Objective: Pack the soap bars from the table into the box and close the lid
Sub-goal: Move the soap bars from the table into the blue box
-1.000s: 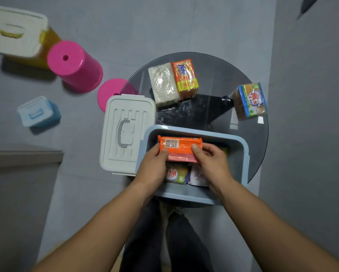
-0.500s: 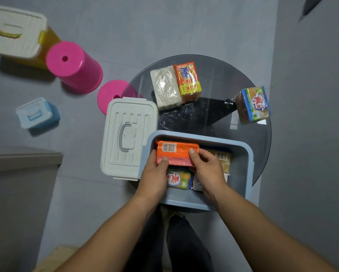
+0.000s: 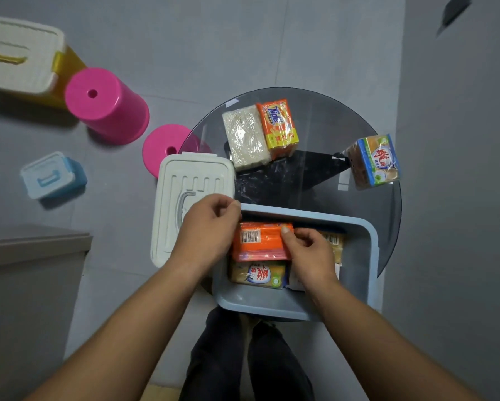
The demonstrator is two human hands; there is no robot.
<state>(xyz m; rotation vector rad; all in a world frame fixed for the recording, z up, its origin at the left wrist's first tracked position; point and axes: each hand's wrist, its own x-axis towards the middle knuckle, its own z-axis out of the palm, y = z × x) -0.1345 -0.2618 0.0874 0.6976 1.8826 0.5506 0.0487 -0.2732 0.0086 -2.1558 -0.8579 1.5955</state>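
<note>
An open blue box (image 3: 370, 256) sits at the near edge of a round glass table (image 3: 324, 117). Inside it an orange soap pack (image 3: 257, 241) lies on other packs, among them a yellow one (image 3: 257, 274). My right hand (image 3: 309, 253) grips the orange pack's right end. My left hand (image 3: 208, 224) is above the box's left rim, fingers curled, off the pack. The white lid (image 3: 191, 180) lies left of the box. Three packs remain on the table: a white one (image 3: 246, 137), an orange Tide one (image 3: 277, 125) and a blue-banded one (image 3: 376, 160).
On the floor to the left stand two pink stools (image 3: 104, 105) (image 3: 165, 146), a small blue box with a white lid (image 3: 52, 175) and a yellow box with a white lid (image 3: 20, 56). A grey cabinet top (image 3: 32, 244) is at the near left. My legs show under the table.
The orange pack has gone down into the box. My left hand has let go of it and lifted to the box's left rim; my right hand stays on it.
</note>
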